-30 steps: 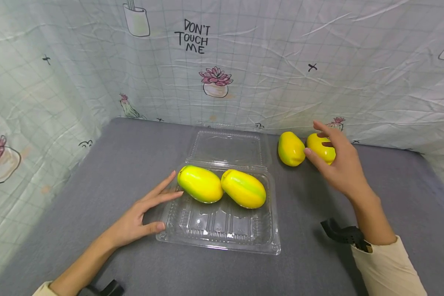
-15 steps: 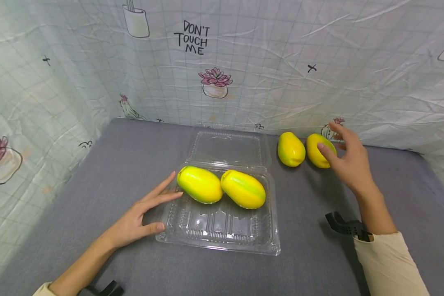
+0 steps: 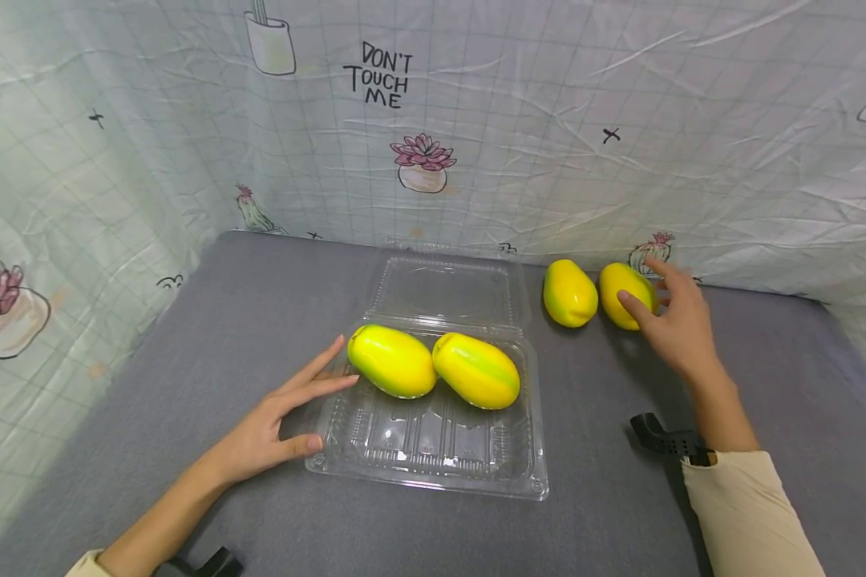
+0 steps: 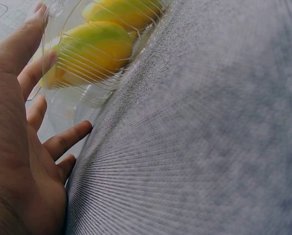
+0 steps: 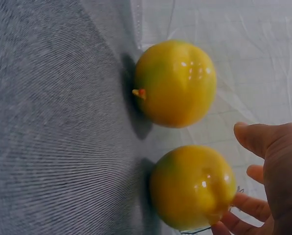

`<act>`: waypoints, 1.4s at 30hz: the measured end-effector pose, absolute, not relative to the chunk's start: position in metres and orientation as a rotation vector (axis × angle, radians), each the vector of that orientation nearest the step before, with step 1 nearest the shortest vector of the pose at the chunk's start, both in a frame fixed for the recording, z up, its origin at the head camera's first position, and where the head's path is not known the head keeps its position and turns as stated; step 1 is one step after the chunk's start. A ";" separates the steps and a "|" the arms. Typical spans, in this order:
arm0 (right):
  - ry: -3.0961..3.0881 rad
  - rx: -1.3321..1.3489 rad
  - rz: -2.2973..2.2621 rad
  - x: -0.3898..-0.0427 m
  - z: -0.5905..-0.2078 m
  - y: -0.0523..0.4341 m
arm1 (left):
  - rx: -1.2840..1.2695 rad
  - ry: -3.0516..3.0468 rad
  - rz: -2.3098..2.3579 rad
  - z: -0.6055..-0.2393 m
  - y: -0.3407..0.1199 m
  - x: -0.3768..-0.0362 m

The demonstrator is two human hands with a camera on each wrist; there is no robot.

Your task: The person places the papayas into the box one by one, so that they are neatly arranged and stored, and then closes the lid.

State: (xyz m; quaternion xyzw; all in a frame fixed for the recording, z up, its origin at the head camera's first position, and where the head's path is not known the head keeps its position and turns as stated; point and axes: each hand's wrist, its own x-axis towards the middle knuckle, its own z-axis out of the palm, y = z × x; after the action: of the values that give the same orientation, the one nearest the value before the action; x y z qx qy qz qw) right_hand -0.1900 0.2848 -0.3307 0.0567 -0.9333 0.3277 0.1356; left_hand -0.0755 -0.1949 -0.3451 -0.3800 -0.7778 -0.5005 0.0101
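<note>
In the head view, a clear plastic clamshell box (image 3: 433, 449) lies open on the grey table (image 3: 260, 304), its lid (image 3: 447, 288) folded back toward the printed backdrop cloth (image 3: 548, 120). Two yellow-green mangoes sit side by side in the tray's far half: the left boxed mango (image 3: 392, 361) and the right boxed mango (image 3: 476, 370), touching each other. The left hand (image 3: 277, 425) rests flat on the table against the box's left edge, fingers straight and spread, holding nothing. Two loose mangoes lie near the backdrop to the right of the lid: the inner loose mango (image 3: 569, 292) and the outer loose mango (image 3: 626, 294). The right hand (image 3: 674, 324) reaches over the outer one, thumb on its near side and fingers curving around its far side, not yet clamped.

The left wrist view shows the left hand (image 4: 18, 147) with fingers extended along the transparent wall of the box (image 4: 87, 93), the boxed mangoes visible through it.

The right wrist view shows the outer loose mango (image 5: 192, 186) with the right hand's fingers (image 5: 260, 139) spread around it, and the inner loose mango (image 5: 175, 83) just beside it, apart.
</note>
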 end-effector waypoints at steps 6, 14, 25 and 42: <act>-2.702 0.172 0.900 -0.193 -0.340 0.287 | -1.180 -2.437 -1.570 -0.345 -0.194 -0.075; -2.727 0.118 0.935 -0.195 -0.349 0.288 | -1.189 -2.425 -1.563 -0.346 -0.194 -0.076; -2.754 0.032 1.011 -0.195 -0.354 0.290 | -1.195 -2.426 -1.567 -0.347 -0.195 -0.076; -2.882 -0.037 1.094 -0.193 -0.348 0.298 | -1.204 -2.417 -1.564 -0.347 -0.195 -0.076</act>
State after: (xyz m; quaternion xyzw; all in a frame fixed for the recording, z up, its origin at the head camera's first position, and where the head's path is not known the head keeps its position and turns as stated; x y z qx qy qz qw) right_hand -0.1928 0.2976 -0.3475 -0.0120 -0.9345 0.3545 0.0293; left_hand -0.0761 -0.1948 -0.3470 -0.3857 -0.7746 -0.5012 0.0107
